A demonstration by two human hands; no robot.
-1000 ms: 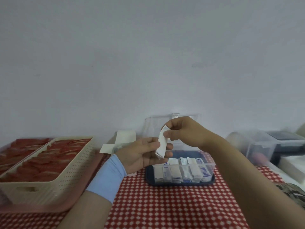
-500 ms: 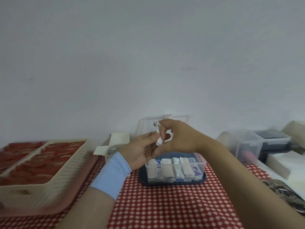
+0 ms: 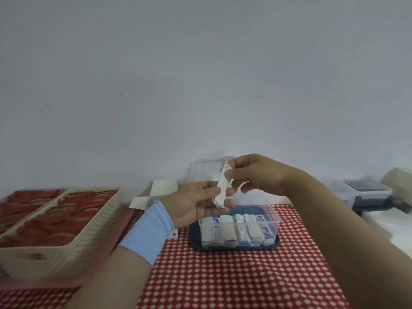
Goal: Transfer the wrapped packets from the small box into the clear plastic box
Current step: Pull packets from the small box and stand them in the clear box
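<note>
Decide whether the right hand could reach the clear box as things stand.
Probably yes: the right hand hovers just above the open-topped clear box, though the left hand also holds its packet.

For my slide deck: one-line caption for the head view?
Left hand and right hand hold a wrapped packet above the clear plastic box, partly filled.

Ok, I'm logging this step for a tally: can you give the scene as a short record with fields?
held item: one wrapped packet, between both hands
right hand: pinches its top end
left hand: holds its lower end
clear plastic box: open, row of packets inside, on a dark blue tray
small box: flaps open, behind the left hand
far left: cream basket of red items
</note>
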